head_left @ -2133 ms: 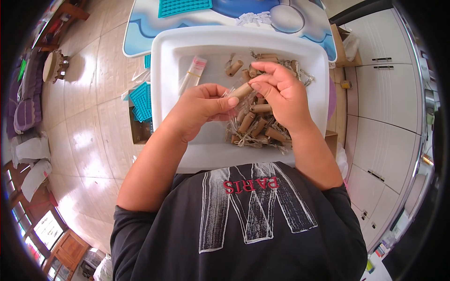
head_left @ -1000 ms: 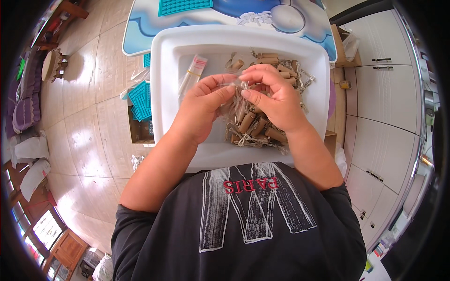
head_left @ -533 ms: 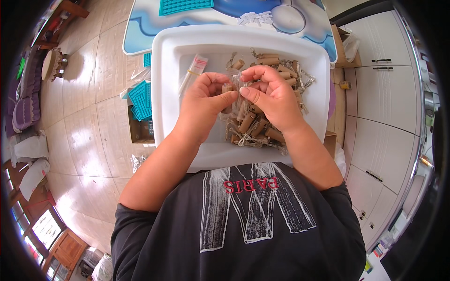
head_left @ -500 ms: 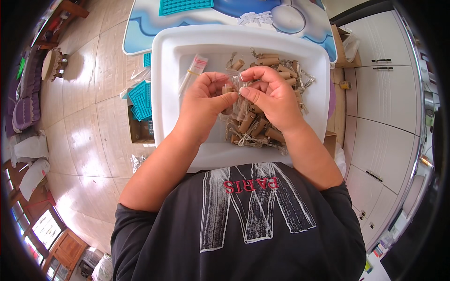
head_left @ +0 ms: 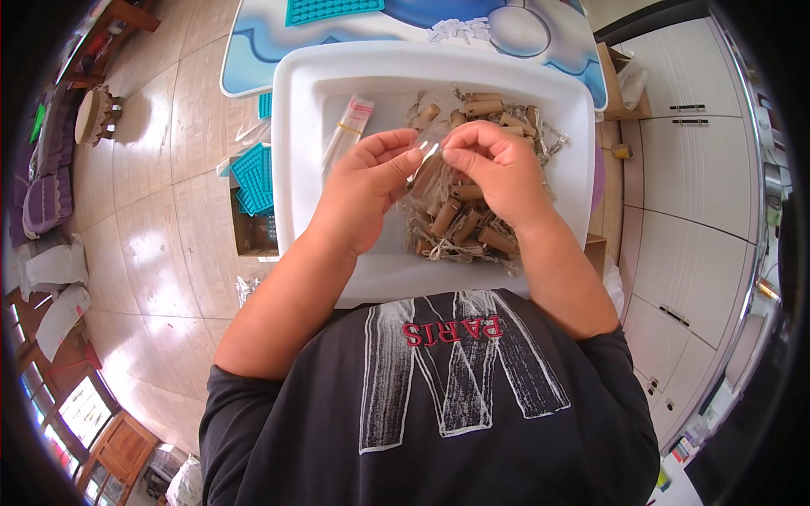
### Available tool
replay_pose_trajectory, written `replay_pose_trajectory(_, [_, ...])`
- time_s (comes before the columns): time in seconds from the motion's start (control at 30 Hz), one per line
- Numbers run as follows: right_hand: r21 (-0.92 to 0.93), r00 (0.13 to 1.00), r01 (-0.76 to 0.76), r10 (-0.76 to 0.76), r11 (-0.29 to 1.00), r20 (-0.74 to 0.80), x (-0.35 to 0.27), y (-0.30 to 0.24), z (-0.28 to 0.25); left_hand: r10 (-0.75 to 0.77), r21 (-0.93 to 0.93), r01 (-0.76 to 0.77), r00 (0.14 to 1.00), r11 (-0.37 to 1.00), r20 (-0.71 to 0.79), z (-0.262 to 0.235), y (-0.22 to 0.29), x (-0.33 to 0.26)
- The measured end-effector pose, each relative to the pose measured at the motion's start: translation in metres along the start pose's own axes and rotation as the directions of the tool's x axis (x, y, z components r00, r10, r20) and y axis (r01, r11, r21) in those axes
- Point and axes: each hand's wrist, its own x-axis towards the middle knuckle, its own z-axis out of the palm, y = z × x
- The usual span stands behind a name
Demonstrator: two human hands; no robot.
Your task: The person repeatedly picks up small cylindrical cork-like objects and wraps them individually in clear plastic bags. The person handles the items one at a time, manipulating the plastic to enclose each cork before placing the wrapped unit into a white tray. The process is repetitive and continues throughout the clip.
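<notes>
Over a white plastic tub, both my hands hold a clear plastic bag between them. Thumb and fingers of my left hand are closed on its left side. My right hand pinches its upper right edge. The film is see-through, so I cannot tell whether the brown behind it lies inside or below. Beneath my hands is a heap of small brown tubes in crinkled clear wrapping. A flat bundle of clear bags with red print, bound by a yellow band, rests left of the heap.
The tub stands against a blue-and-white patterned table bearing a teal moulded tray and small white pieces. More teal trays sit in a cardboard box at the left. White cabinets line the right side.
My hands have shifted slightly apart, the right one a little to the right. The plastic film between them now looks more stretched out and hangs lower.
</notes>
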Motion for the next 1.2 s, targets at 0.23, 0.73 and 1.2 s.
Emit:
replay_pose_trajectory(0.23, [-0.101, 0.993, 0.113, -0.115, 0.989, -0.02, 0.0, -0.005, 0.001, -0.059, 0.103, 0.063, 0.998, 0.993, -0.038, -0.006, -0.003, 0.0])
replay_pose_trajectory(0.73, [-0.087, 0.991, 0.087, -0.095, 0.992, -0.097, 0.004, 0.002, -0.008, -0.017, 0.301, 0.001, 0.999, 0.954, 0.052, -0.011, 0.0, -0.004])
replay_pose_trajectory(1.2, [-0.075, 0.991, 0.126, -0.121, 0.989, 0.063, 0.001, -0.005, 0.004, 0.005, 0.154, -0.008, 1.0, 0.988, 0.023, -0.003, 0.001, 0.002])
